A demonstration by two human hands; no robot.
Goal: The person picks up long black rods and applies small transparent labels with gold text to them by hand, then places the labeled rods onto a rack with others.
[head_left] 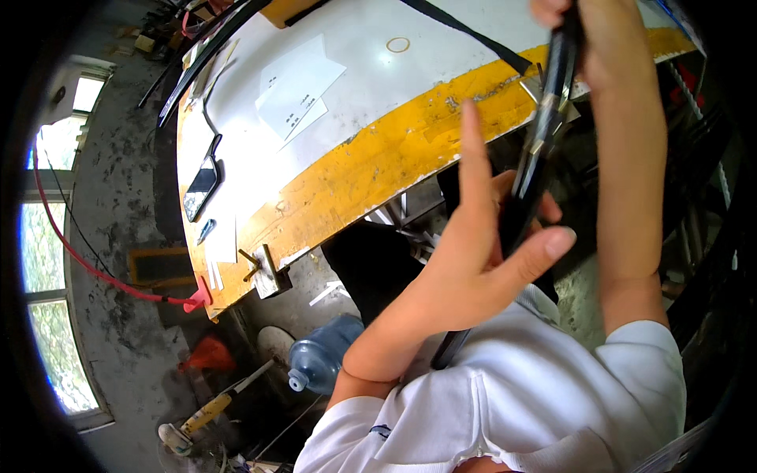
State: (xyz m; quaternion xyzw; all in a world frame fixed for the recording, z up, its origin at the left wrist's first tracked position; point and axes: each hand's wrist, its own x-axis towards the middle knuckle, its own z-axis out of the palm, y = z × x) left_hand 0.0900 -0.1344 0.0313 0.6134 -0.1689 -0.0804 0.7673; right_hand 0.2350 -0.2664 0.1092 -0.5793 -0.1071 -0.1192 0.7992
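Your left hand (467, 264) points its index finger up, thumb out; the other fingers curl behind the black strip (525, 185), whether gripping you cannot tell. The strip slants past the table's (386, 154) near edge into your right hand (611, 51), closed around it.

Site read as a workshop. The scuffed, yellow-edged work surface (355, 169) bore a metal fixture (270, 277) at its near edge; a red hose (118, 285) met its near-left corner, and pale strips (325, 293) littered the grey floor (296, 314) below.
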